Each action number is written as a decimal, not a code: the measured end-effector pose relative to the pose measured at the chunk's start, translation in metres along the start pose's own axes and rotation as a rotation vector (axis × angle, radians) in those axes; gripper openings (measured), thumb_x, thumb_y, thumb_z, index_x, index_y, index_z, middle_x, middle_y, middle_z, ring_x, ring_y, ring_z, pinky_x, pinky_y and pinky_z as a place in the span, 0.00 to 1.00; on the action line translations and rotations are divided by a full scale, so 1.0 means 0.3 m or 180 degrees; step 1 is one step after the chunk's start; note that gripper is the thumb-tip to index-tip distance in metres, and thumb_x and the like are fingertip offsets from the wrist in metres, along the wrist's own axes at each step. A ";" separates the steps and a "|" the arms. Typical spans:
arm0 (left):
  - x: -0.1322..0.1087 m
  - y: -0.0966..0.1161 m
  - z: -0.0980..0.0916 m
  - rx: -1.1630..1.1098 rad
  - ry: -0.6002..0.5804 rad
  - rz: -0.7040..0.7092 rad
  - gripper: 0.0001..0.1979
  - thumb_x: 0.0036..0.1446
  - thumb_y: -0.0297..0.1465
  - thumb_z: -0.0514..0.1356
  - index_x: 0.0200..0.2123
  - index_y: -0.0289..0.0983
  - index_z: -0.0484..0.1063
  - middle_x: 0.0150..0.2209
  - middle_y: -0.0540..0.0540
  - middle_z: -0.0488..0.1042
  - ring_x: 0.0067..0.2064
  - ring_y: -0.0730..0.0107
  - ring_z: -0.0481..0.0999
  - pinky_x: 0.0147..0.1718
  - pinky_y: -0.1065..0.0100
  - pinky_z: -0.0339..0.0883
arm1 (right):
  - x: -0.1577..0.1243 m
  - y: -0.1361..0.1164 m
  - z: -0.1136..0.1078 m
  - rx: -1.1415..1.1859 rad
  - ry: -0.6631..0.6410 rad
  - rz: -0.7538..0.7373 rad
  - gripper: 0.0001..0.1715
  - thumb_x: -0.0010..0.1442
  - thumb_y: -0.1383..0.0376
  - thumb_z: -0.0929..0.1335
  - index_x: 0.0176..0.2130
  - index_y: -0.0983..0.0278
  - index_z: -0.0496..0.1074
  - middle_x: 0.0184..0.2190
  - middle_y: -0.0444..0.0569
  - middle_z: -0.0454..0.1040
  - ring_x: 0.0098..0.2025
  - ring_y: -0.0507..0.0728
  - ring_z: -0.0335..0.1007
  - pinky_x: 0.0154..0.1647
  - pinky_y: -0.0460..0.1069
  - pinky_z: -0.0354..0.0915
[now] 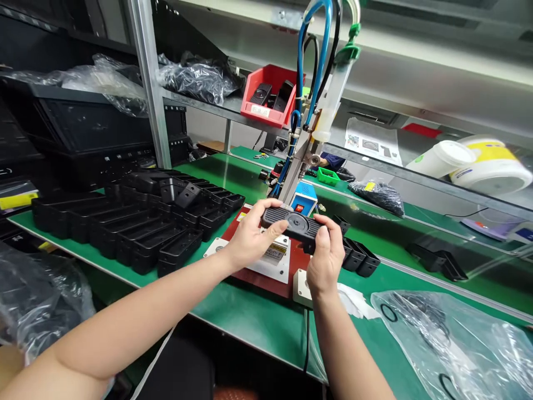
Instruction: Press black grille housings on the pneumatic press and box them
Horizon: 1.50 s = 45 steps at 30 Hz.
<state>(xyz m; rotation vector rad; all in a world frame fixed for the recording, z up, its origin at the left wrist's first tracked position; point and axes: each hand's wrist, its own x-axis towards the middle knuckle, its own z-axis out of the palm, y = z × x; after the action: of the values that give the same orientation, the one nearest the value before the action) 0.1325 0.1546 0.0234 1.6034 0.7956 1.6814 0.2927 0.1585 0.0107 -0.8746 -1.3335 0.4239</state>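
Housing (296, 223), black, with ribbed ends and a round recess in its upper face, is held in the air over the brown base (245, 273) of the bench press, in front of the syringe (333, 94). Both hands are closed on it, one at each end. The left hand (255, 236) lays its thumb on the ribs at that end, fingers over the far edge; the right hand (327, 253) sets its thumb against the near side and curls its fingers over the top. The gap of each grip is just the housing's own width.

It looks like moulded plastic, so it should be light and stiff, unlikely to bend under a pinch. The ribs should give thumbs some bite, while the plain sides may slide a little. Breaking seems a small risk; scuffing seems likelier. The ends are the best places to take hold, keeping fingertips off the recess. A small dark piece seems to jut below the near edge by the right hand; its underside is hidden, so pressing there would be unwise.
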 end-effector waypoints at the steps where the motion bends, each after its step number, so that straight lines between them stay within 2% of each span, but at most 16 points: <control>1: 0.035 -0.008 0.006 0.0080 0.0027 0.0022 0.20 0.58 0.39 0.63 0.50 0.37 0.69 0.46 0.44 0.74 0.43 0.67 0.73 0.45 0.69 0.65 | 0.037 0.010 0.012 0.0008 0.0022 -0.0053 0.22 0.65 0.49 0.62 0.48 0.61 0.71 0.43 0.50 0.72 0.45 0.59 0.70 0.46 0.55 0.66; 5: 0.134 -0.086 0.017 0.0404 0.0125 -0.0047 0.18 0.59 0.40 0.60 0.49 0.36 0.69 0.45 0.44 0.74 0.43 0.66 0.73 0.46 0.67 0.66 | 0.138 0.073 0.054 -0.0088 0.0064 -0.0212 0.23 0.64 0.48 0.61 0.44 0.62 0.71 0.43 0.48 0.73 0.45 0.57 0.69 0.47 0.53 0.65; 8: 0.162 -0.149 0.015 0.0439 0.0193 -0.0114 0.17 0.61 0.41 0.57 0.48 0.36 0.69 0.44 0.44 0.74 0.40 0.67 0.74 0.42 0.66 0.68 | 0.154 0.113 0.072 -0.0208 -0.0075 -0.0205 0.22 0.65 0.49 0.61 0.44 0.62 0.70 0.41 0.48 0.73 0.44 0.56 0.69 0.48 0.52 0.64; 11: 0.173 -0.179 0.008 0.0484 0.0301 -0.0057 0.15 0.62 0.39 0.55 0.47 0.37 0.70 0.45 0.44 0.74 0.43 0.67 0.73 0.44 0.66 0.67 | 0.146 0.126 0.081 -0.0297 -0.0223 -0.0200 0.21 0.65 0.50 0.60 0.45 0.62 0.69 0.41 0.48 0.74 0.43 0.56 0.69 0.47 0.51 0.63; 14: 0.194 -0.189 0.002 0.0566 0.0443 0.0007 0.13 0.64 0.38 0.52 0.43 0.37 0.71 0.44 0.45 0.75 0.46 0.67 0.72 0.48 0.66 0.64 | 0.149 0.124 0.091 -0.0359 -0.0309 -0.0166 0.22 0.65 0.49 0.60 0.45 0.62 0.70 0.40 0.48 0.74 0.42 0.56 0.69 0.47 0.51 0.63; 20: 0.237 -0.200 0.006 0.0707 0.0495 0.0006 0.14 0.63 0.39 0.52 0.42 0.36 0.71 0.42 0.45 0.75 0.44 0.67 0.73 0.45 0.67 0.64 | 0.184 0.144 0.106 -0.0332 -0.0246 -0.0110 0.25 0.64 0.47 0.59 0.42 0.63 0.71 0.40 0.50 0.74 0.43 0.57 0.69 0.46 0.51 0.63; 26: 0.218 -0.206 0.007 0.0735 0.0533 0.0043 0.15 0.63 0.39 0.51 0.40 0.36 0.73 0.38 0.46 0.76 0.40 0.67 0.72 0.42 0.68 0.64 | 0.167 0.138 0.096 -0.0441 -0.0271 -0.0005 0.25 0.65 0.47 0.58 0.42 0.62 0.71 0.36 0.47 0.74 0.37 0.56 0.68 0.40 0.50 0.63; 33: 0.186 -0.240 0.008 0.0654 0.0648 0.0123 0.17 0.64 0.38 0.48 0.42 0.36 0.72 0.39 0.45 0.75 0.40 0.68 0.72 0.42 0.68 0.65 | 0.141 0.107 0.110 -0.0751 -0.0204 -0.0407 0.20 0.67 0.52 0.58 0.44 0.61 0.70 0.42 0.48 0.73 0.44 0.56 0.68 0.47 0.51 0.62; 36: 0.180 -0.240 0.008 0.0713 0.0673 0.0166 0.18 0.65 0.38 0.47 0.43 0.36 0.72 0.40 0.45 0.75 0.41 0.68 0.72 0.43 0.68 0.65 | 0.138 0.120 0.119 -0.0551 -0.0181 -0.0448 0.20 0.67 0.52 0.58 0.43 0.62 0.69 0.40 0.48 0.73 0.43 0.56 0.68 0.46 0.51 0.62; 39: 0.187 -0.226 0.007 0.0814 0.0686 0.0207 0.16 0.65 0.37 0.48 0.43 0.37 0.72 0.42 0.45 0.76 0.42 0.68 0.72 0.44 0.67 0.65 | 0.133 0.137 0.125 -0.0278 -0.0101 -0.0292 0.22 0.66 0.50 0.58 0.43 0.63 0.69 0.39 0.48 0.73 0.41 0.56 0.68 0.44 0.50 0.63; 45: 0.205 -0.201 0.011 0.0995 0.0693 0.0218 0.14 0.64 0.34 0.49 0.42 0.37 0.72 0.45 0.43 0.76 0.46 0.65 0.73 0.48 0.65 0.64 | 0.123 0.142 0.129 -0.0188 -0.0036 -0.0124 0.25 0.65 0.49 0.57 0.43 0.64 0.70 0.38 0.48 0.73 0.39 0.55 0.68 0.42 0.49 0.63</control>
<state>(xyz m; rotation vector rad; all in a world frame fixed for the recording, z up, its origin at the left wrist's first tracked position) 0.1382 0.2397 0.0112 1.6854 1.1731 1.8749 0.2728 0.2234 0.0027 -0.8947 -1.3771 0.3613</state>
